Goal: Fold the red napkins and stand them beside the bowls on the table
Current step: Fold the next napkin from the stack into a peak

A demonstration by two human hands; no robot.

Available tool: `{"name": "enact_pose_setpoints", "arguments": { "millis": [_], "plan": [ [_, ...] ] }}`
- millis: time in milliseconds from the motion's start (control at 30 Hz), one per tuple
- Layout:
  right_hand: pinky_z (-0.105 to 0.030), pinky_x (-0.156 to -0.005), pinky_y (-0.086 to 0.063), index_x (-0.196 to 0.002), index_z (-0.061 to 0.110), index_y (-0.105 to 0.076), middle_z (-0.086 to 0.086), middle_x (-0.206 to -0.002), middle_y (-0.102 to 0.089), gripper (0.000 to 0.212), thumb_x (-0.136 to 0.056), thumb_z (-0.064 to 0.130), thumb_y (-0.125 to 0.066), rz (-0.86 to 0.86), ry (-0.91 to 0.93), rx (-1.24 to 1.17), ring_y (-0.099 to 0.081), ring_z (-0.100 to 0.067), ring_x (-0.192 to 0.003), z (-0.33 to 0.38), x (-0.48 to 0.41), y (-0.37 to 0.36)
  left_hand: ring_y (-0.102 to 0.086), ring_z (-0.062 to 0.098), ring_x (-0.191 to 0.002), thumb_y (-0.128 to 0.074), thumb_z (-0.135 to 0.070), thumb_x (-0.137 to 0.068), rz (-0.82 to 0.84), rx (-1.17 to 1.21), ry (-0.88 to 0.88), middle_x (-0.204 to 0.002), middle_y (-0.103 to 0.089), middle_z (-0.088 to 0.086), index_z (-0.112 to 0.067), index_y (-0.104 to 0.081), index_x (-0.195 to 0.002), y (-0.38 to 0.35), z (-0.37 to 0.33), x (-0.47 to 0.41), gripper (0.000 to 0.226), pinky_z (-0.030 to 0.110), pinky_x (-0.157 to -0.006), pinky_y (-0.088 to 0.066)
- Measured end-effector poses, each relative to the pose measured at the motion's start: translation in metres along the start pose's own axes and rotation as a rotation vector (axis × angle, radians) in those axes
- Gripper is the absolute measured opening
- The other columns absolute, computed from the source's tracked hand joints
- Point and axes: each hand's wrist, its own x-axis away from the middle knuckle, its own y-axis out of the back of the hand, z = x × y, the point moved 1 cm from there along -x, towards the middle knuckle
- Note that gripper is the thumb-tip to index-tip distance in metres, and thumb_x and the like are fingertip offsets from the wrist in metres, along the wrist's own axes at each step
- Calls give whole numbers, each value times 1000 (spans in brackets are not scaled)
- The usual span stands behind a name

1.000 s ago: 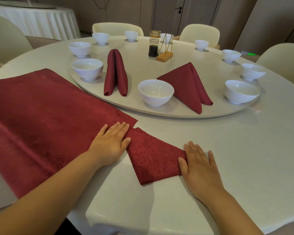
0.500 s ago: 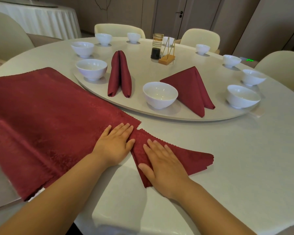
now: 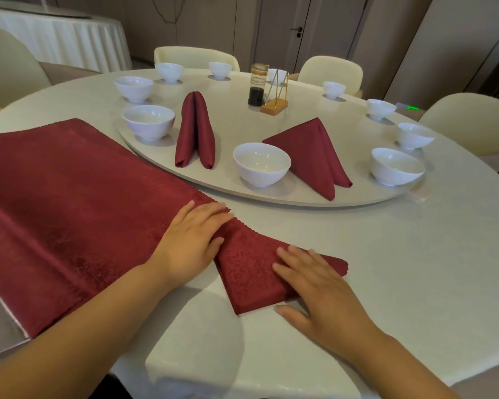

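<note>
Near edge of the round table [image 3: 415,269]: one red napkin [image 3: 248,272] lies flat on the white cloth, folded to a blunt wedge, between the person's two hands. Left hand [image 3: 190,243] flat, fingers straight and close together, pressing where the napkin's upper corner meets a larger spread of red cloth [image 3: 69,211]. Right hand [image 3: 320,292] flat too, fingers fanned over the napkin's right end, thumb off on the tablecloth. Neither hand pinches anything. Step in hand, as I read it: setting the crease. To do it well, use the left hand as anchor so the layers cannot slide, and run the right palm outward along the fold, not across it. Check that the scalloped edges line up before bearing down; a skewed crease would likely make it lean once stood. On the turntable [image 3: 236,119] a narrow napkin [image 3: 196,131] and a tent-shaped napkin [image 3: 314,156] stand either side of the nearest bowl [image 3: 261,164]. The farther bowls [image 3: 415,136] round the rim show no napkin beside them, so much remains.
</note>
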Motion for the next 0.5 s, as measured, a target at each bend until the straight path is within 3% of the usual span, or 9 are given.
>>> {"name": "enact_pose_setpoints", "arguments": {
  "millis": [100,167,267,333,433,500],
  "plan": [
    [-21,-90,-45,-99,20,-71,6,-107,-69,42,-76,44,-45,-16,79,-14,-64,-7,-99,4,-7,-1,-53,5,-94,-41,-17,-78,72,243,-147,-97,-69,0,-13,-70,-92,12,-10,6,33,24,-95,-33],
    [-18,-77,-50,-88,21,-73,8,-98,-71,37,-74,40,-45,-27,80,-49,-67,-5,-88,5,-12,-2,-53,4,-88,-43,-23,-72,163,272,-184,-86,-70,-6,-17,-72,-86,19,-20,12,32,18,-87,-33],
    [-17,-62,-52,-74,19,-72,9,-82,-73,29,-73,31,-45,-92,71,-69,-67,-5,-72,2,-19,-1,-54,3,-91,-54,-38,-64,215,312,-237,-91,-70,-7,-19,-70,-92,17,-23,25,37,12,-84,-36],
    [-21,-51,-50,-72,18,-71,10,-70,-70,28,-74,29,-46,-95,31,-145,-63,-5,-60,0,-22,0,-53,0,-98,-59,-46,-61,197,368,-202,-100,-65,-13,-28,-63,-101,13,-19,28,44,9,-92,-29],
    [-12,-51,-40,-76,18,-69,13,-64,-64,29,-77,33,-45,-72,-59,-322,-55,0,-59,-7,-27,6,-52,-10,-93,-55,-46,-67,190,320,-180,-91,-60,-27,-32,-54,-99,2,-17,23,35,22,-103,-28],
    [-10,-58,-39,-79,21,-68,16,-62,-59,25,-77,35,-48,-45,-140,-454,-53,4,-64,-13,-31,15,-48,-20,-82,-49,-45,-73,114,359,-120,-75,-54,-38,-34,-54,-93,0,-22,13,23,18,-105,-23]
  ]
}}
